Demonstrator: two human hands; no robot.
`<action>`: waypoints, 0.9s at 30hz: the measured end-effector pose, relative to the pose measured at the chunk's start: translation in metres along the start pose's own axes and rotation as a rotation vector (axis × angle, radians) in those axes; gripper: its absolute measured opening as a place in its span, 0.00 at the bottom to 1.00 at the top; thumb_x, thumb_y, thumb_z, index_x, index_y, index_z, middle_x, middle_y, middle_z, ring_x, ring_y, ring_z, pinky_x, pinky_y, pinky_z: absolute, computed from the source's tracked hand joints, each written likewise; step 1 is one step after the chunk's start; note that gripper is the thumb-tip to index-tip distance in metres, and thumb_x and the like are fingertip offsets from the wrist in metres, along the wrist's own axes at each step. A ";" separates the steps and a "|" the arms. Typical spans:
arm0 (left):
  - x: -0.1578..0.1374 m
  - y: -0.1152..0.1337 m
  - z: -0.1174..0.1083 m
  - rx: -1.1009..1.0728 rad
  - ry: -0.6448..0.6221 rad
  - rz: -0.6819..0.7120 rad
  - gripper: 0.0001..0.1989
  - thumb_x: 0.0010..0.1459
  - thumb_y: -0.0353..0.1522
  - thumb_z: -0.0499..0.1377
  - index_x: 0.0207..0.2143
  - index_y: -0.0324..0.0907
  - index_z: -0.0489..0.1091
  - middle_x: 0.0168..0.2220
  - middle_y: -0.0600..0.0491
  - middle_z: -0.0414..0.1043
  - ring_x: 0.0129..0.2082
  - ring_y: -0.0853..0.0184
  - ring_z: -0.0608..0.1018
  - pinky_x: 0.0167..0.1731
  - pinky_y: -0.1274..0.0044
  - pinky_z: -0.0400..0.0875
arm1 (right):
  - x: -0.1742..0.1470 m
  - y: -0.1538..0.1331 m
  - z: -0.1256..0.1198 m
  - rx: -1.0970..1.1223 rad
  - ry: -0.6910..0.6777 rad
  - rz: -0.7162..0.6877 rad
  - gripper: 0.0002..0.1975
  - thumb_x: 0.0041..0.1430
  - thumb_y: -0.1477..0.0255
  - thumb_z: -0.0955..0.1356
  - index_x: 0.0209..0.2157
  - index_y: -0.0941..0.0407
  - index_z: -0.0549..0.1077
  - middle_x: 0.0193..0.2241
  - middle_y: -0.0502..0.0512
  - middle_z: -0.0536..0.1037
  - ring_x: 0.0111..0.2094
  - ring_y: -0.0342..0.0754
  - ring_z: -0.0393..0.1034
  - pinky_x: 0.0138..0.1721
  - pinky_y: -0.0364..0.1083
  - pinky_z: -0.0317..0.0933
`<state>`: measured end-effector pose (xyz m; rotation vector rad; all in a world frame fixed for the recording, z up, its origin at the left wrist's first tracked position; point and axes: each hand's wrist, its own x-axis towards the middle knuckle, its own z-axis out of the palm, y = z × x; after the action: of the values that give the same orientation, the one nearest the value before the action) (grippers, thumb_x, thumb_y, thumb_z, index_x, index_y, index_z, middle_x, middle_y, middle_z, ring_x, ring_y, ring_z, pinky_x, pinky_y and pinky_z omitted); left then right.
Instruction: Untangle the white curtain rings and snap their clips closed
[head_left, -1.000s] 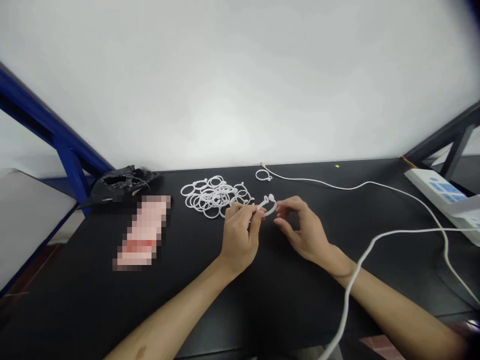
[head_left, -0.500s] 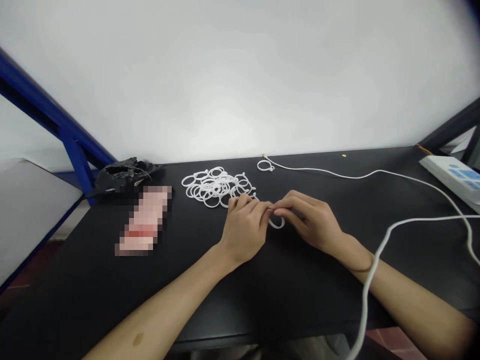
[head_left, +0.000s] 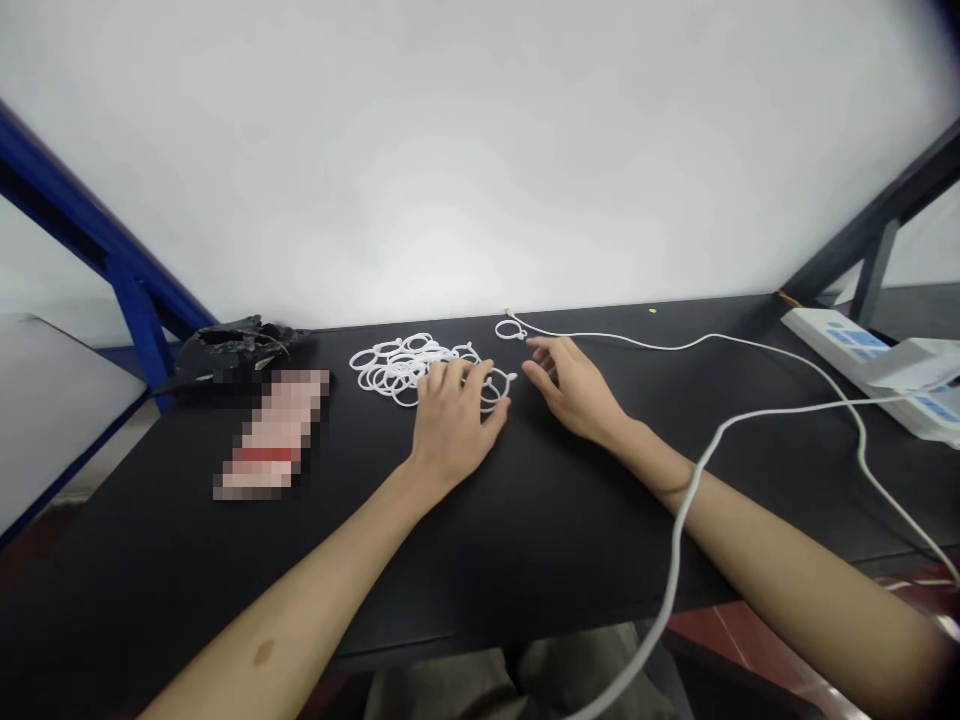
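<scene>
My left hand (head_left: 454,425) over right end of white ring pile (head_left: 409,363), grip unclear. My right hand (head_left: 574,390) just beside, thumb and fingers apart. Lone ring (head_left: 511,338) farther back, near white cable (head_left: 667,348), black table (head_left: 525,560).

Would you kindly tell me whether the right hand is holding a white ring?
No, the right hand has its thumb and fingers apart with nothing visible between them.

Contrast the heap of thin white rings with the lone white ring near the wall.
The heap of thin white rings has many overlapping hoops; the lone white ring is single. The left hand partly covers the heap, while the right hand is near the lone ring. Both lie on the black tabletop.
</scene>
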<state>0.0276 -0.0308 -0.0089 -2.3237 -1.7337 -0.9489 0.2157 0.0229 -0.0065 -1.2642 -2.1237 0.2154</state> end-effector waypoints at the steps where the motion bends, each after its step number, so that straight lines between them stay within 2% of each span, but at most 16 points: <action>1: 0.001 -0.003 0.001 0.049 -0.008 -0.022 0.20 0.61 0.37 0.57 0.54 0.39 0.67 0.48 0.44 0.69 0.49 0.52 0.67 0.48 0.61 0.63 | 0.008 0.005 0.005 -0.105 -0.006 0.028 0.22 0.64 0.65 0.64 0.56 0.60 0.65 0.46 0.65 0.71 0.46 0.55 0.70 0.48 0.52 0.65; 3: 0.002 -0.008 0.002 0.108 -0.014 -0.047 0.21 0.60 0.34 0.56 0.55 0.38 0.66 0.50 0.42 0.68 0.50 0.50 0.66 0.47 0.60 0.63 | 0.024 0.014 0.015 -0.277 -0.042 0.068 0.26 0.63 0.65 0.65 0.59 0.63 0.62 0.49 0.69 0.69 0.49 0.60 0.67 0.51 0.56 0.62; 5: 0.001 -0.010 0.001 0.129 0.009 -0.047 0.22 0.60 0.31 0.55 0.57 0.38 0.65 0.52 0.42 0.67 0.51 0.49 0.65 0.48 0.59 0.62 | 0.041 0.020 0.025 -0.321 -0.061 0.084 0.25 0.64 0.64 0.64 0.59 0.58 0.63 0.49 0.67 0.69 0.47 0.59 0.68 0.49 0.56 0.62; 8: 0.000 -0.011 -0.001 0.122 0.048 -0.025 0.22 0.60 0.29 0.53 0.57 0.37 0.65 0.53 0.41 0.66 0.52 0.50 0.65 0.50 0.59 0.62 | 0.058 0.024 0.036 -0.304 -0.057 0.076 0.15 0.65 0.67 0.63 0.48 0.58 0.72 0.44 0.65 0.72 0.45 0.58 0.68 0.46 0.55 0.64; 10: 0.000 -0.011 -0.002 0.103 0.061 -0.016 0.21 0.59 0.27 0.53 0.56 0.38 0.66 0.52 0.42 0.67 0.51 0.50 0.65 0.49 0.59 0.62 | 0.061 0.026 0.038 -0.276 -0.030 0.051 0.12 0.65 0.71 0.61 0.43 0.58 0.74 0.42 0.64 0.73 0.45 0.58 0.68 0.46 0.54 0.64; 14: 0.001 -0.013 -0.002 0.058 0.100 0.001 0.21 0.58 0.25 0.52 0.54 0.38 0.67 0.51 0.43 0.68 0.51 0.52 0.65 0.49 0.60 0.63 | 0.047 0.026 0.026 -0.196 0.038 -0.029 0.11 0.64 0.74 0.62 0.46 0.59 0.70 0.43 0.62 0.72 0.44 0.54 0.68 0.47 0.52 0.64; 17: 0.002 -0.012 -0.002 0.019 0.111 0.082 0.22 0.59 0.28 0.53 0.57 0.36 0.64 0.52 0.43 0.67 0.51 0.53 0.65 0.51 0.61 0.62 | 0.026 0.018 0.006 -0.141 0.051 -0.108 0.09 0.64 0.73 0.63 0.45 0.57 0.70 0.42 0.59 0.72 0.41 0.49 0.70 0.45 0.48 0.66; 22: 0.002 -0.005 -0.005 0.040 0.108 0.262 0.30 0.63 0.40 0.55 0.63 0.36 0.55 0.53 0.42 0.67 0.51 0.54 0.66 0.51 0.63 0.61 | -0.002 -0.007 -0.018 0.023 0.111 -0.423 0.09 0.66 0.73 0.62 0.45 0.53 0.71 0.40 0.57 0.71 0.42 0.48 0.70 0.43 0.49 0.67; 27: 0.003 -0.007 -0.009 0.080 0.110 0.334 0.21 0.65 0.40 0.54 0.56 0.40 0.65 0.48 0.46 0.72 0.47 0.57 0.70 0.46 0.65 0.62 | -0.012 -0.025 -0.021 0.101 0.047 -0.548 0.11 0.67 0.75 0.62 0.47 0.52 0.71 0.41 0.57 0.72 0.40 0.46 0.70 0.40 0.47 0.68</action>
<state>0.0186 -0.0296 -0.0022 -2.3572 -1.2644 -0.9076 0.2139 -0.0038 0.0152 -0.5880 -2.2946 0.0521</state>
